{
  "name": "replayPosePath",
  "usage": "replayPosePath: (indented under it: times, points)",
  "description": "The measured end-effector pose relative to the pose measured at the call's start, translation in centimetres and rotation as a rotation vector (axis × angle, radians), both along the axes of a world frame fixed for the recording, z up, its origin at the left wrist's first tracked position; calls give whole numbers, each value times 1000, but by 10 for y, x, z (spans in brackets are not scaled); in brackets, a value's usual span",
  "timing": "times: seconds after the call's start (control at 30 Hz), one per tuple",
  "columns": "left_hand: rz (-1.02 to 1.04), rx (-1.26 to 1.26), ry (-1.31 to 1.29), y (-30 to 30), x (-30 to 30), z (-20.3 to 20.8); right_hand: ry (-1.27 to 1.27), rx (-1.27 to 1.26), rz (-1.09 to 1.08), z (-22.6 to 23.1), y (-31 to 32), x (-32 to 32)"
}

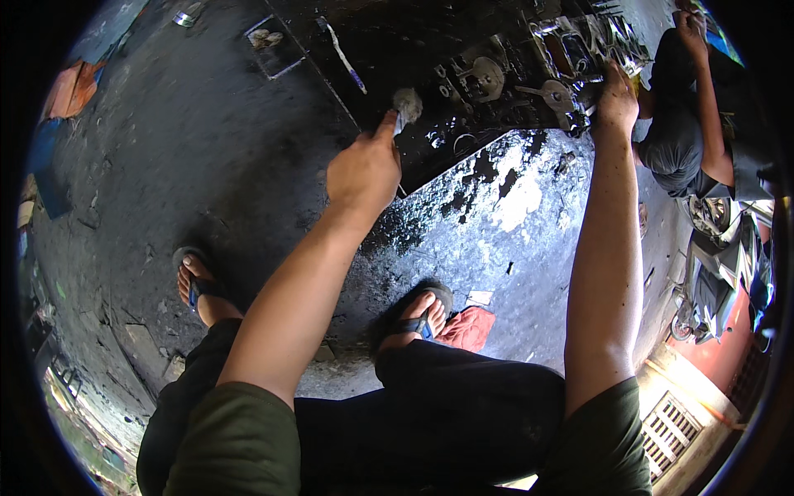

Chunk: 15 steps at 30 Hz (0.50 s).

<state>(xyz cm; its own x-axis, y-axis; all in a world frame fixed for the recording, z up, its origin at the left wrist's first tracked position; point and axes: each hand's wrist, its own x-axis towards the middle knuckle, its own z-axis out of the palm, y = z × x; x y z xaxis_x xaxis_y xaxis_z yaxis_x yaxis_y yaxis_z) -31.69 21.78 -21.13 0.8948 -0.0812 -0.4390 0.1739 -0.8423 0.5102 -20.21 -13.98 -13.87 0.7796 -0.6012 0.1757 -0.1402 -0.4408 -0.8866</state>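
My left hand (364,172) is closed around the handle of a brush (408,103) with a pale, frayed head. The brush head is over the near left part of a dark, oily tray (451,172). Several greasy metal engine parts lie in the tray, among them a round flat piece (486,78) and a plate with a rounded end (557,95). My right hand (617,101) is closed at the tray's right end, beside a metal casing (571,48). Its fingertips are partly hidden, and what they grip cannot be made out.
A slim white-handled brush (341,54) lies beyond my left hand. Wet, oily floor (513,198) shines before my feet, near a red cloth (467,329). Another person (682,153) crouches at the right, with a motorcycle (711,281) behind. Orange and blue scraps (74,89) lie far left.
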Motion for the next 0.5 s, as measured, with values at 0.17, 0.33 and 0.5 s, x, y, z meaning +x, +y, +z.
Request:
replayPosePath:
  times: [0.17,0.33,0.5]
  points:
    - [79,-150,18,1,15,31,-1,-181,85,4,1,0]
    - [119,-801,-650,-16,9,59,106,-483,12,-6,-20,3]
    - [73,-668,-638,-44,-5,54,183,-783,6,-23,-31,16]
